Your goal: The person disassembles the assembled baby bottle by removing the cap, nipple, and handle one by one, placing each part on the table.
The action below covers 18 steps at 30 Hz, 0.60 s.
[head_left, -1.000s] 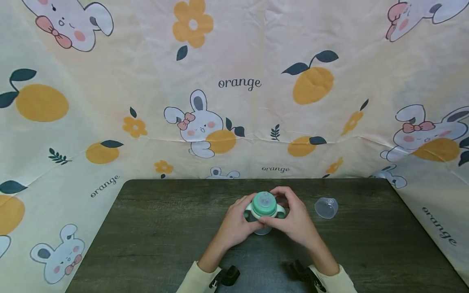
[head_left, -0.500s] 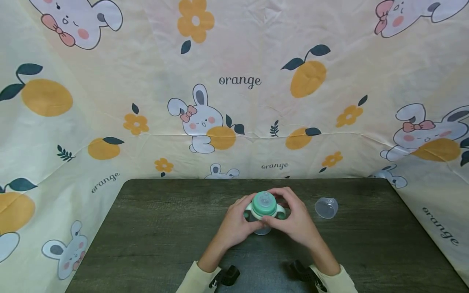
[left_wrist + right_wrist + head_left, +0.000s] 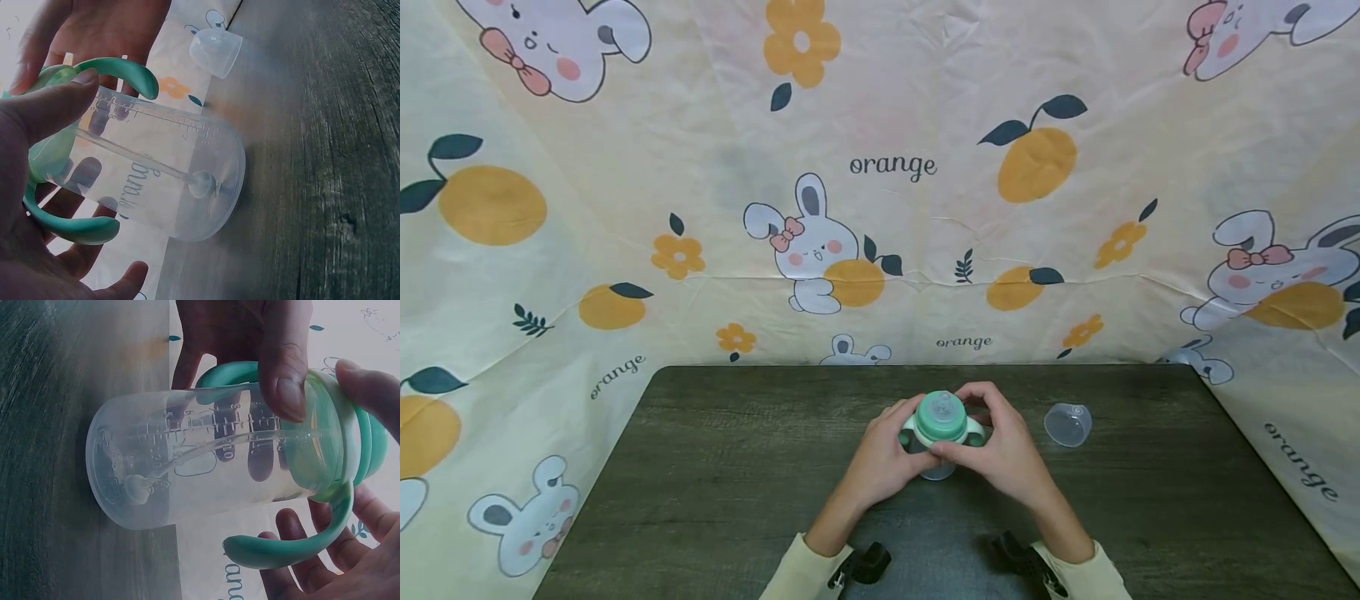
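Note:
Both hands hold a baby bottle (image 3: 942, 417) upright near the middle of the table. Its clear body (image 3: 159, 165) carries raised measuring marks, and a straw (image 3: 206, 449) ending in a round weight (image 3: 137, 489) runs down inside. Two green handles (image 3: 290, 550) stick out from a pale green collar, under a green ring with a clear teat on top. The left hand (image 3: 886, 457) grips from the left, thumb in front and fingers behind the body. From the right, the right hand (image 3: 1000, 446) grips the collar, its thumb at the front. The bottle's base is close to the tabletop.
A clear dome cap (image 3: 1067, 426) lies to the right of the hands. The dark wood-grain table (image 3: 737, 483) ends at a straight back edge. Behind it hangs a cream cloth (image 3: 925, 225) printed with rabbits and oranges.

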Each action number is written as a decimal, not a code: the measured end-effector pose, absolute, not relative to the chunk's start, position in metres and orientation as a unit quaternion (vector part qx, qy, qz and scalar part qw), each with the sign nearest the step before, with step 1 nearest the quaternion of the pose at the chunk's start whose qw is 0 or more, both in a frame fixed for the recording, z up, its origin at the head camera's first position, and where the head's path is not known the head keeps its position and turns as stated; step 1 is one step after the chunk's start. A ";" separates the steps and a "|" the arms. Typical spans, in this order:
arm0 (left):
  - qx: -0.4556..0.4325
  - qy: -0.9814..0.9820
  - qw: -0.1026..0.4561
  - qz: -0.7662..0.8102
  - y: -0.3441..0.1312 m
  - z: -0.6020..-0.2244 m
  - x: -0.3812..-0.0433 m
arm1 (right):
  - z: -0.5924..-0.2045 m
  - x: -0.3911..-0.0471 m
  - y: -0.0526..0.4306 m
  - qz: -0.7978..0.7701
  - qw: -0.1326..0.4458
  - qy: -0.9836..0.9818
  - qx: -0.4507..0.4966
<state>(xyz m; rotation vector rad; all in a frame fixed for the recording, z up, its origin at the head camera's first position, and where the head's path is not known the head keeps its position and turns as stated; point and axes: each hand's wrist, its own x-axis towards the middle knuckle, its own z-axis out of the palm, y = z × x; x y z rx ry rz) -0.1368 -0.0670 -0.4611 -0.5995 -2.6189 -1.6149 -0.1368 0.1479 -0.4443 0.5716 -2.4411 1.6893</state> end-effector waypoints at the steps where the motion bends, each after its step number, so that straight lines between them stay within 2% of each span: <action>1: -0.191 -0.835 0.002 -0.516 -0.067 -0.461 -0.137 | -0.444 -0.137 0.148 0.557 0.061 -0.806 0.191; 12: -0.190 -0.834 0.002 -0.518 -0.067 -0.461 -0.138 | -0.446 -0.139 0.152 0.547 0.070 -0.805 0.219; 18: -0.195 -0.835 0.007 -0.514 -0.067 -0.460 -0.137 | -0.444 -0.137 0.148 0.551 0.069 -0.807 0.202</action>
